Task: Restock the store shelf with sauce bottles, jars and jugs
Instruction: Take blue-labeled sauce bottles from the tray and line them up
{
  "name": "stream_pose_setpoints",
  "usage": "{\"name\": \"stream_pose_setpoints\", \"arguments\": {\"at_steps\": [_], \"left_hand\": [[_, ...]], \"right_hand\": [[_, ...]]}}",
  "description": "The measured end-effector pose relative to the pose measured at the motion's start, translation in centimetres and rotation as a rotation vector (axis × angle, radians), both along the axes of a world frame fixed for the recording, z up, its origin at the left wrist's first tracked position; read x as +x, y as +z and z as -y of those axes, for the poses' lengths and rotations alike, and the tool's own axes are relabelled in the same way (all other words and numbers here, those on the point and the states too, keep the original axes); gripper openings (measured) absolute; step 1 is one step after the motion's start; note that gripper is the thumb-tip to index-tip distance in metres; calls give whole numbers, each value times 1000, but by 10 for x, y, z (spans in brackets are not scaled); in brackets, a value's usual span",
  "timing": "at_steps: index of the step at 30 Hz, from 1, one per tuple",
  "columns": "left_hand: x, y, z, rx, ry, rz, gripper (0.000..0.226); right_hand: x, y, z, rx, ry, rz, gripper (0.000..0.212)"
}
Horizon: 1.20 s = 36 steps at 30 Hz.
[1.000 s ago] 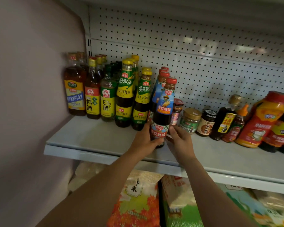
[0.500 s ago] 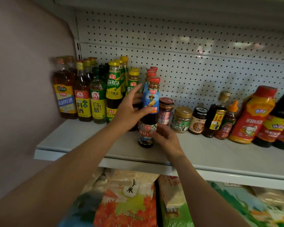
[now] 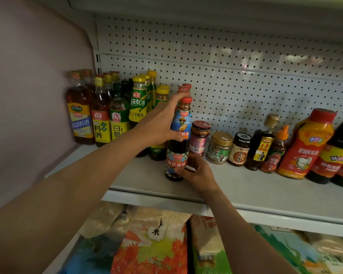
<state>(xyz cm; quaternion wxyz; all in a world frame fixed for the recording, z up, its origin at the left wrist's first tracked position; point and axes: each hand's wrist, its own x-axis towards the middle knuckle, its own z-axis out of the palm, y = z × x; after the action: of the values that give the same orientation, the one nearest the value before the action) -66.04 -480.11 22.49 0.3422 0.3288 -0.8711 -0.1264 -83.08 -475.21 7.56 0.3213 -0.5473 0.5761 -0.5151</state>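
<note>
A dark oyster-sauce bottle [image 3: 179,147] with a red cap and blue label stands upright near the front of the white shelf [image 3: 246,194]. My left hand [image 3: 160,123] grips its upper part, thumb across the blue label. My right hand [image 3: 196,173] holds its base, fingers curled round the lower label. Two more red-capped bottles [image 3: 184,88] of the same kind stand in line behind it. Left of it are rows of green-labelled oyster sauce bottles [image 3: 138,101] and cooking-wine bottles [image 3: 80,113].
Jars [image 3: 219,147] and small bottles [image 3: 261,143] line the shelf to the right, then a large red and orange squeeze bottle [image 3: 305,143] and dark jugs [image 3: 333,153]. A pegboard back panel [image 3: 246,76] rises behind. Rice bags [image 3: 154,244] fill the lower shelf.
My left hand has closed round the bottle's upper part, where before its fingers were spread beside it. The right hand stays at the base. The view has shifted slightly.
</note>
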Motion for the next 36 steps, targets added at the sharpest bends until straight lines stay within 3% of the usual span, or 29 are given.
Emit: {"name": "stream_pose_setpoints", "arguments": {"at_steps": [17, 36], "left_hand": [[0, 2, 22, -78, 132, 84, 120], [-17, 4, 44, -165, 238, 187, 122]], "right_hand": [[10, 4, 1, 4, -87, -195, 52], [13, 8, 23, 51, -159, -268, 52]]}}
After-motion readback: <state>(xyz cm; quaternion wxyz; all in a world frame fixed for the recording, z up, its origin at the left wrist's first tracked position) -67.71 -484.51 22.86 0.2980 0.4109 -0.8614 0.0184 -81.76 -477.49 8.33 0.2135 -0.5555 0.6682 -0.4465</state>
